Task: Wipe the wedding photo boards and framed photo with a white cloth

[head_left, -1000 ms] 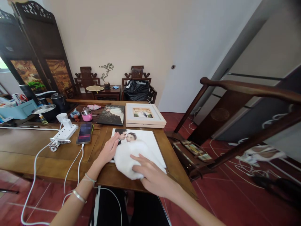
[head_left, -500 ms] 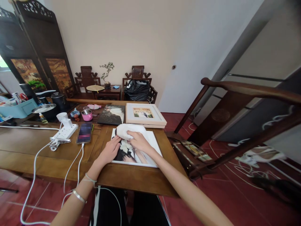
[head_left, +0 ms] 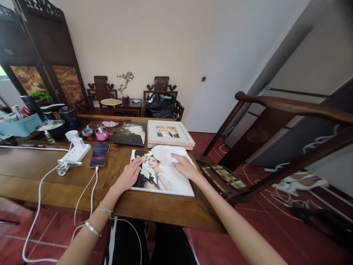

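Observation:
A large photo print (head_left: 165, 184) of a couple lies flat near the table's front right corner. My left hand (head_left: 129, 175) rests on its left side, fingers stretched out and flat, holding nothing. In my right hand (head_left: 187, 167) is a white cloth (head_left: 165, 152), bunched under the fingers and pressed on the print's upper right part. Behind the print stand a white framed picture (head_left: 190, 140) and a dark photo panel (head_left: 124, 134), both lying flat.
On the wooden table (head_left: 110, 200) to the left are a phone (head_left: 98, 155), a white power strip (head_left: 75, 154) with cables, a pink cup (head_left: 102, 134) and a blue bin (head_left: 22, 126). A wooden chair (head_left: 257, 134) stands at the right.
My right hand has slid the white cloth rightward over the print, uncovering the pictured faces. My left hand has stayed at the left side.

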{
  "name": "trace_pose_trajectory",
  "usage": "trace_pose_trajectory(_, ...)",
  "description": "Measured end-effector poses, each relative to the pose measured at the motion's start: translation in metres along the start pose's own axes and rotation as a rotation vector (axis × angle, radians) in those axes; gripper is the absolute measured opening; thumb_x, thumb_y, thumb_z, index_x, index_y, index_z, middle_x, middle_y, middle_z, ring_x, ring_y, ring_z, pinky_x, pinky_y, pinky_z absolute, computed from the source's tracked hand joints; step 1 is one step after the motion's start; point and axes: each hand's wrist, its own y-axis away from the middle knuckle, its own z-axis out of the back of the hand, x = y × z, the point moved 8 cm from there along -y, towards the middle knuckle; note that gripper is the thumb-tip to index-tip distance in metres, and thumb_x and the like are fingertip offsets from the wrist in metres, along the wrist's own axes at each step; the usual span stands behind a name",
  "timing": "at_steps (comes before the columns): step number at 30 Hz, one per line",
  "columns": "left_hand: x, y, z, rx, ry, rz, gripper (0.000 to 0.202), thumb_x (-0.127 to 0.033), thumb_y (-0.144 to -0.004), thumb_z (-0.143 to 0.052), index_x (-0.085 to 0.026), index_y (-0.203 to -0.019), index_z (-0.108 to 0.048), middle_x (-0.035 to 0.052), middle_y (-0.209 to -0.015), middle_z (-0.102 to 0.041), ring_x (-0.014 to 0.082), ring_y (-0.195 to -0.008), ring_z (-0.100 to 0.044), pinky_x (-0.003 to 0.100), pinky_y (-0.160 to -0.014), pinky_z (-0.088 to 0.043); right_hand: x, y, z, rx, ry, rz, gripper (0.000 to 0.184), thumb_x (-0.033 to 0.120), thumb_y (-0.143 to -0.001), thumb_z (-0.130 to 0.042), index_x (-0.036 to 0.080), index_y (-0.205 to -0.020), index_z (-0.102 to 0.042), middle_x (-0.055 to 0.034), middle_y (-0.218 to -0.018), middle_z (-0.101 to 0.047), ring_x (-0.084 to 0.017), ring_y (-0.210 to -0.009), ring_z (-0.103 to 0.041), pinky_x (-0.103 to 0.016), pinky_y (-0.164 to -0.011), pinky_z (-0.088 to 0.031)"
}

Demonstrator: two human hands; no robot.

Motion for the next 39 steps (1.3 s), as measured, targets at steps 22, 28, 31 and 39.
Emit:
trace_pose_trajectory(22,0.01,0.002,0.008,-0.117,0.014,0.055,0.04,-0.023,-0.089,-0.036,-0.014,-0.126,-0.048,0.0123,-0.136,-0.045,0.0208,-0.132,-0.033,0.042,-0.11,-0.025,0.02,0.035,-0.008,0.03,0.192,-0.019,0.044,0.006,-0.067,-0.035,0.016,-0.102,-0.059,-0.01,-0.104,-0.06,-0.025,-0.105,-0.05,-0.038,-0.089,-0.038)
trace_pose_trajectory(28,0.02,0.0,0.016,-0.231,0.195,0.157,0.039,-0.032,-0.09,-0.035,-0.015,-0.121,-0.052,0.0119,-0.132,-0.049,0.021,-0.126,-0.042,0.04,-0.109,-0.027,0.076,-0.01,-0.045,0.079,0.189,0.098,0.039,0.006,-0.067,-0.039,0.016,-0.098,-0.061,-0.0119,-0.101,-0.061,-0.026,-0.106,-0.05,-0.042,-0.092,-0.033)
trace_pose_trajectory(31,0.032,0.002,0.029,-0.364,0.484,0.291,0.041,-0.04,-0.091,-0.034,-0.017,-0.12,-0.051,0.0113,-0.13,-0.052,0.0224,-0.122,-0.046,0.04,-0.101,-0.038,0.11,0.012,-0.061,0.144,0.176,0.242,0.044,0.005,-0.067,-0.041,0.016,-0.105,-0.059,-0.0134,-0.107,-0.06,-0.027,-0.119,-0.042,-0.047,-0.1,-0.026)
trace_pose_trajectory(39,0.026,0.007,0.055,-0.447,0.909,0.454,0.045,-0.053,-0.089,-0.032,-0.028,-0.125,-0.043,0.008,-0.142,-0.038,0.0297,-0.125,-0.042,0.041,-0.076,-0.052,0.135,0.087,-0.044,0.179,0.12,0.476,0.027,0.007,-0.065,-0.049,0.019,-0.087,-0.06,-0.0083,-0.131,-0.051,-0.023,-0.134,-0.024,-0.047,-0.11,-0.017)
